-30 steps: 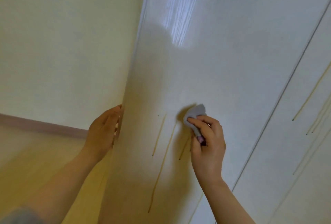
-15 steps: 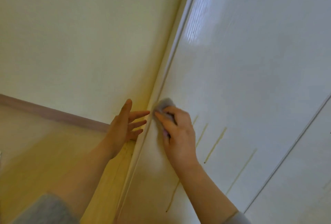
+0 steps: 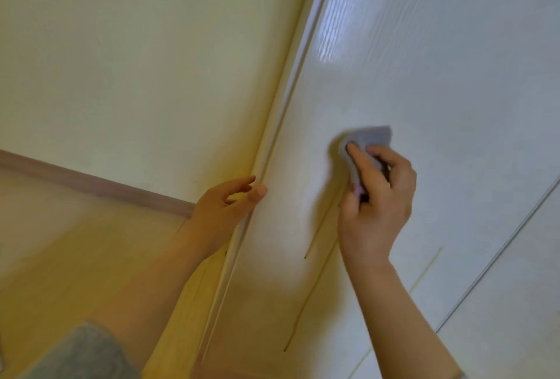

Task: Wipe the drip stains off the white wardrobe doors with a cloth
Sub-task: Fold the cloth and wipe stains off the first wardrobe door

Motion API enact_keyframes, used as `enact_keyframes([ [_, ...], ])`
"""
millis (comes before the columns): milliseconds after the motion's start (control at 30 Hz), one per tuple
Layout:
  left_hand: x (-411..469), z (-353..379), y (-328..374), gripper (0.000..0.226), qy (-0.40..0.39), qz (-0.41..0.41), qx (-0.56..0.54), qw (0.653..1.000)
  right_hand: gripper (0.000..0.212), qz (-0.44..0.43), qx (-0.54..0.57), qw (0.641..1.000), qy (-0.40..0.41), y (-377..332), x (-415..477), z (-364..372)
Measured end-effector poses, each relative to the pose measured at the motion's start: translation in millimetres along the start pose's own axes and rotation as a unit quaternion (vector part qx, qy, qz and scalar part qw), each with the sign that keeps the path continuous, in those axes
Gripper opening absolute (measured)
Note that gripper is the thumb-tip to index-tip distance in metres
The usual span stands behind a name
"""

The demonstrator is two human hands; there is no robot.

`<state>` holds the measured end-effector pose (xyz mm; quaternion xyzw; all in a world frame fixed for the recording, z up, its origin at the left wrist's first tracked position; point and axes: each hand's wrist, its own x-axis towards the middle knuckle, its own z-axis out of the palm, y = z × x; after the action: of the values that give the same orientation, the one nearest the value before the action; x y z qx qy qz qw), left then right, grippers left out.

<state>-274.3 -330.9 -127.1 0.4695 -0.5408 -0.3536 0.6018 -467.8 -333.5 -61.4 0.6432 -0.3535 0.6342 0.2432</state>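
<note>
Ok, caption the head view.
Right hand presses a folded grey cloth on the streaked white wardrobe door; left hand touches its edge.

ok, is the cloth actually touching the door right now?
Touching. Head view: the right hand presses the grey cloth flat against the white wardrobe door; no gap shows along the cloth's edges.
</note>
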Motion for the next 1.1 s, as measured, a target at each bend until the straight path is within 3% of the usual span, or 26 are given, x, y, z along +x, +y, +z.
enact_keyframes([
  [167, -1.4, 7.2, 0.0, 0.069, 0.031, 0.009, 0.042, 0.999, 0.043, -0.05, 0.007, 0.997, -0.061, 22.6, -11.3, 11.7],
  [267, -0.3, 6.8, -2.0, 0.069, 0.023, 0.019, 0.047, 0.998, 0.042, -0.094, 0.014, 0.982, -0.164, 33.3, -76.3, 3.6],
  [333, -3.0, 11.0, 0.2, 0.039, 0.027, 0.036, 0.048, 0.998, 0.03, -0.089, 0.023, 0.966, -0.242, 37.1, -121.6, -4.1],
  [400, -3.7, 15.1, 1.3, 0.018, 0.033, 0.05, 0.051, 0.997, 0.026, -0.096, 0.028, 0.959, -0.267, 39.6, -140.9, -11.6],
  [500, -5.3, 18.0, 2.0, 0.017, 0.047, 0.05, 0.048, 0.996, 0.044, -0.038, 0.021, 0.982, -0.183, 37.7, -108.4, -24.0],
  [567, -7.5, 20.5, 2.1, 0.034, 0.06, 0.052, 0.05, 0.996, 0.058, 0.015, 0.004, 0.997, -0.076, 35.7, -64.8, -32.6],
  [633, -9.8, 25.8, 0.6, 0.045, 0.078, 0.054, 0.043, 0.995, 0.058, 0.05, -0.015, 0.999, 0.016, 34.1, -27.4, -37.5],
  [700, -12.6, 32.9, 0.0, 0.042, 0.097, 0.059, 0.042, 0.993, 0.052, 0.06, -0.021, 0.997, 0.039, 38.5, -8.2, -33.7],
  [800, -14.4, 39.1, 2.6, 0.038, 0.098, 0.065, 0.055, 0.992, 0.052, 0.023, -0.009, 0.999, -0.035, 49.2, -17.9, -18.7],
  [933, -16.2, 38.9, 3.1, 0.054, 0.072, 0.079, 0.069, 0.992, 0.053, -0.03, -0.003, 0.987, -0.16, 57.1, -89.3, -19.0],
  [1033, -19.9, 41.8, 5.2, 0.015, 0.061, 0.072, 0.06, 0.994, 0.035, -0.095, 0.004, 0.965, -0.245, 63.4, -127.4, -34.2],
  [1100, -20.5, 42.6, 5.8, 0.015, 0.064, 0.072, 0.058, 0.994, 0.036, -0.086, 0.009, 0.962, -0.257, 63.4, -121.4, -39.3],
])
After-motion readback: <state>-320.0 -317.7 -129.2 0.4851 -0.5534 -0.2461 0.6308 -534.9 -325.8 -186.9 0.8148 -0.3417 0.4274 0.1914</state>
